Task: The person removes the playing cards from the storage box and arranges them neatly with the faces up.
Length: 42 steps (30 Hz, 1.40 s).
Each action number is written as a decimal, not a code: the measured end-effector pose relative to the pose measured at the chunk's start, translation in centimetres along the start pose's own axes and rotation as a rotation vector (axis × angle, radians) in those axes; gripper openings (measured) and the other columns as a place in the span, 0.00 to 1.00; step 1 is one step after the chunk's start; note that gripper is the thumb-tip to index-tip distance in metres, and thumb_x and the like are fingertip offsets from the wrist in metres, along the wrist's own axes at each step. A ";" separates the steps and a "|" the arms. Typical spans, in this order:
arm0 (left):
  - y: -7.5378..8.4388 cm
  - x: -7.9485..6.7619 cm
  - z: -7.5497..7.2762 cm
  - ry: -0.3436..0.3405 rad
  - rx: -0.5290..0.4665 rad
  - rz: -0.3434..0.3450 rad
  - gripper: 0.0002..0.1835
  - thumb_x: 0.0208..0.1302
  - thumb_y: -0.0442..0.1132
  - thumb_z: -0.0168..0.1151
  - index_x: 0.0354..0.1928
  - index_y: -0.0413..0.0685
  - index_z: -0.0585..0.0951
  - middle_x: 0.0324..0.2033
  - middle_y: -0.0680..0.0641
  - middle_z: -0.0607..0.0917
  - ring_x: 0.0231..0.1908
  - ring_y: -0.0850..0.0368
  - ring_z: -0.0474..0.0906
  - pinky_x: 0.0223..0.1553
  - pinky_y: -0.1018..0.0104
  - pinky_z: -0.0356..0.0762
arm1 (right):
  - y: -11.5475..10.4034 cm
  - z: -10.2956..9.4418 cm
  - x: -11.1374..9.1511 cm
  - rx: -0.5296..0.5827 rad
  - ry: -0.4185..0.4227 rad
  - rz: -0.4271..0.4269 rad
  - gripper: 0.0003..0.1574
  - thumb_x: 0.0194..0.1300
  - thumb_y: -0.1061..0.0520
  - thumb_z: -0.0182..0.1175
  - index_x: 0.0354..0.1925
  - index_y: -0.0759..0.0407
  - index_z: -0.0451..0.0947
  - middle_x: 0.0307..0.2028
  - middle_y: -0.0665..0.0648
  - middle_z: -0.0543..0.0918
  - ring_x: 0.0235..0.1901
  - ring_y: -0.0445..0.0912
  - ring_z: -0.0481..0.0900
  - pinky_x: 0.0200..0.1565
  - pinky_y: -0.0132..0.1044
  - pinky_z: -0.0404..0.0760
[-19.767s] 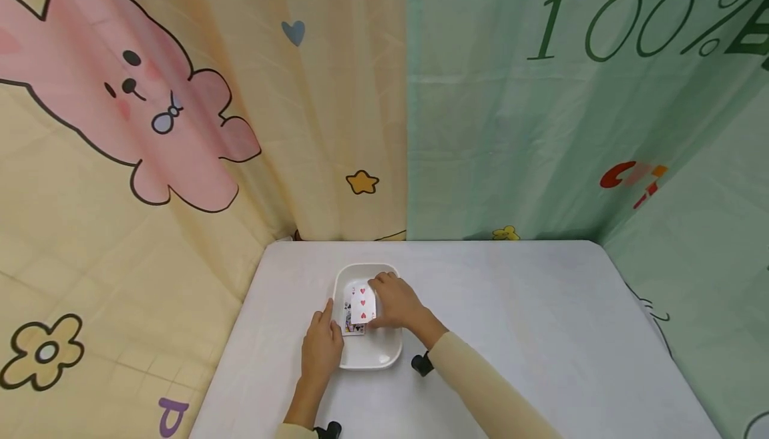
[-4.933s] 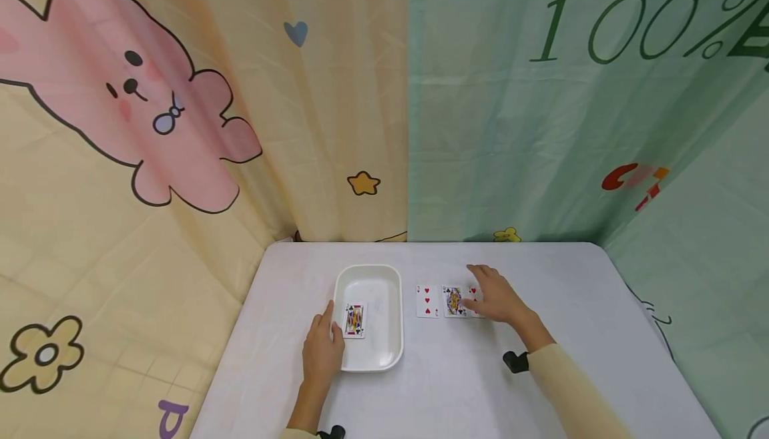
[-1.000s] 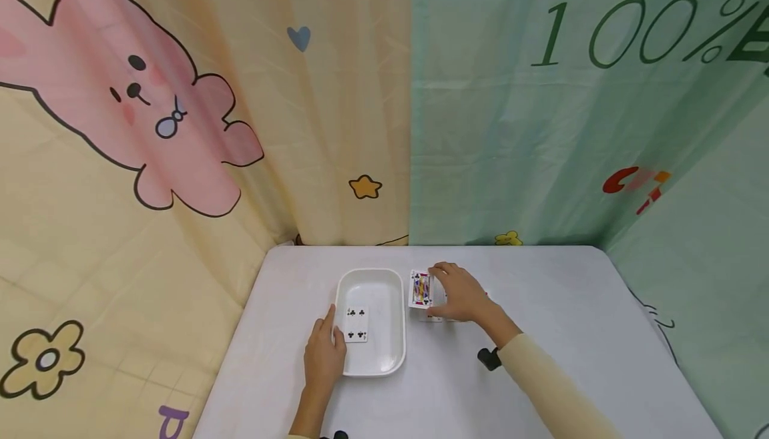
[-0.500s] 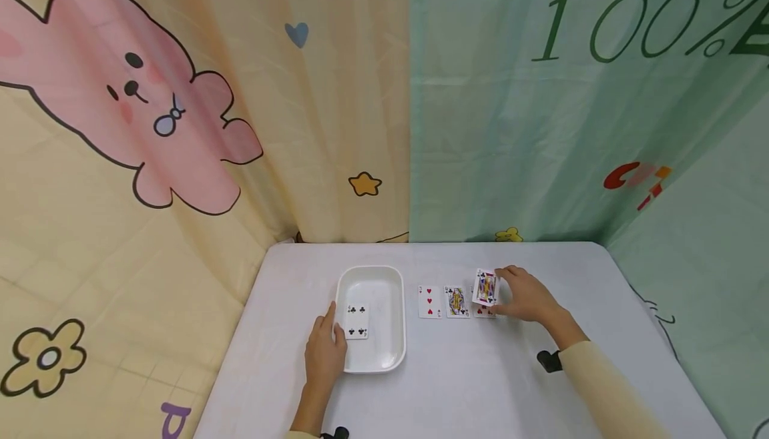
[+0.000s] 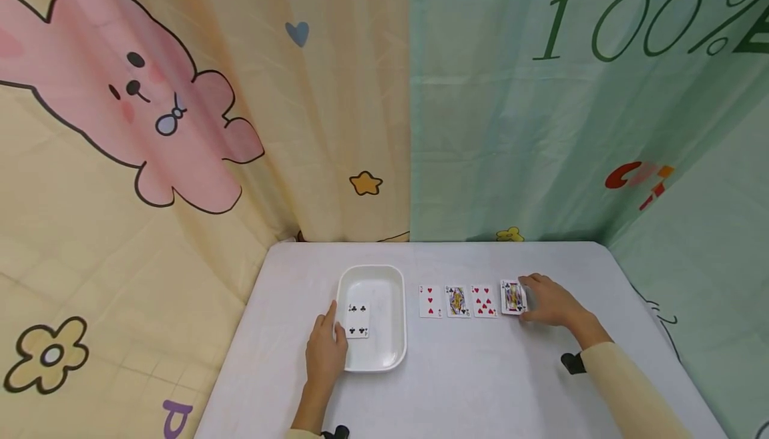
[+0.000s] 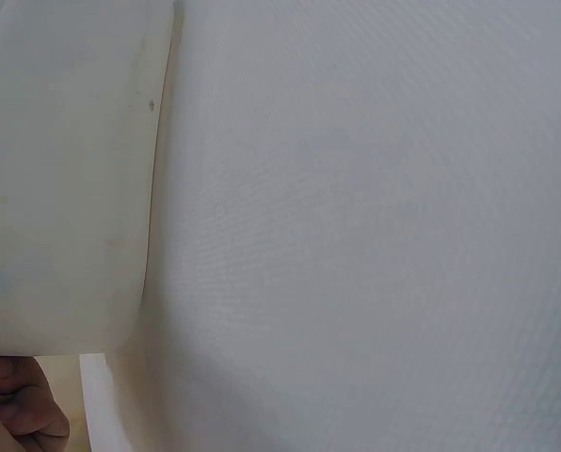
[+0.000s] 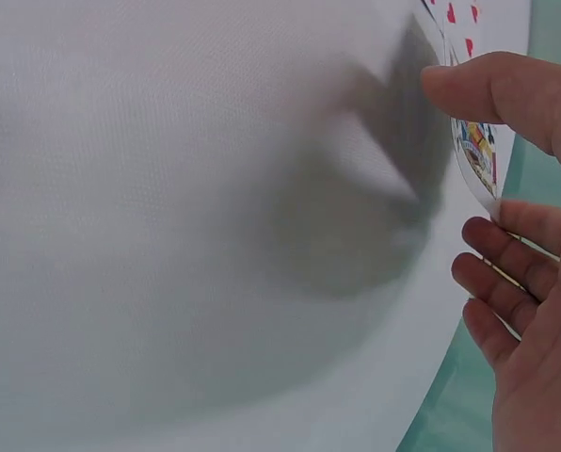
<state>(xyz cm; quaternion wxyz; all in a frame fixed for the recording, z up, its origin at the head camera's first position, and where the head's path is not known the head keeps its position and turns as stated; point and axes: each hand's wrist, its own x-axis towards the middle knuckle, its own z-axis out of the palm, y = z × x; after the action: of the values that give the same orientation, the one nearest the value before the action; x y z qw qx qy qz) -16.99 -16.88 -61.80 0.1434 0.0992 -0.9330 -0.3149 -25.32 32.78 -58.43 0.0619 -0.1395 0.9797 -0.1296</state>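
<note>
Right grip (image 5: 553,303) pinches white rectangular face card (image 5: 513,297), beside three white rectangular playing cards (image 5: 458,301). Left grip (image 5: 325,353) touches white rounded-rectangular tray (image 5: 384,349); closure cannot be told.

Left of 3 white rectangular playing cards (image 5: 458,301) on the white cloth-covered desk (image 5: 468,379) lies a white rounded-rectangular tray (image 5: 387,339), a white rectangular 4-of-clubs card (image 5: 358,321) inside; right of them, a white rectangular court card (image 5: 513,297).

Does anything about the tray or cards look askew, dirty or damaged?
A small dark speck stands out against the pale side of the tray; stain or chip, I can't tell. The three unheld cards in the row look aligned.
</note>
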 end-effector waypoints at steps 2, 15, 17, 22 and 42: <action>0.0 0.1 0.0 0.001 -0.003 0.004 0.28 0.72 0.35 0.59 0.73 0.43 0.72 0.40 0.41 0.82 0.26 0.56 0.70 0.28 0.66 0.71 | 0.1 0.2 0.1 0.005 -0.017 -0.002 0.55 0.50 0.45 0.78 0.69 0.70 0.70 0.64 0.76 0.73 0.63 0.72 0.72 0.60 0.69 0.73; 0.1 0.1 0.1 -0.002 -0.013 -0.003 0.28 0.72 0.35 0.59 0.73 0.45 0.72 0.40 0.42 0.82 0.26 0.56 0.70 0.29 0.66 0.71 | 0.8 1.7 0.8 0.010 -0.024 0.009 0.53 0.49 0.47 0.75 0.69 0.66 0.70 0.62 0.70 0.74 0.60 0.66 0.73 0.60 0.68 0.73; 0.2 0.2 0.0 0.003 -0.012 -0.003 0.28 0.72 0.35 0.59 0.73 0.45 0.72 0.40 0.42 0.82 0.26 0.56 0.70 0.29 0.66 0.71 | 0.7 1.6 1.0 0.012 -0.031 0.017 0.53 0.50 0.46 0.75 0.70 0.66 0.70 0.62 0.70 0.74 0.59 0.66 0.73 0.59 0.68 0.73; 0.3 0.2 -0.1 0.005 -0.015 -0.002 0.28 0.72 0.35 0.59 0.73 0.44 0.72 0.41 0.41 0.82 0.26 0.56 0.70 0.29 0.66 0.70 | 0.5 1.6 1.3 0.009 -0.054 0.033 0.54 0.50 0.46 0.74 0.70 0.65 0.69 0.62 0.69 0.73 0.59 0.65 0.71 0.60 0.69 0.71; 0.3 -0.1 -0.3 0.007 -0.008 -0.005 0.28 0.71 0.34 0.60 0.73 0.44 0.73 0.39 0.42 0.82 0.26 0.56 0.69 0.28 0.66 0.70 | -0.1 1.2 1.0 0.061 -0.031 0.020 0.55 0.56 0.48 0.72 0.74 0.66 0.62 0.69 0.75 0.68 0.67 0.72 0.66 0.62 0.74 0.66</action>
<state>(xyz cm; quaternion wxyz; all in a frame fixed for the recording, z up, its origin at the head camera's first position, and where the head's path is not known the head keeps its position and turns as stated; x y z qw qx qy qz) -16.80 -16.77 -61.44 0.1463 0.1023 -0.9309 -0.3186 -26.07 32.08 -59.61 0.0828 -0.1299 0.9756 -0.1565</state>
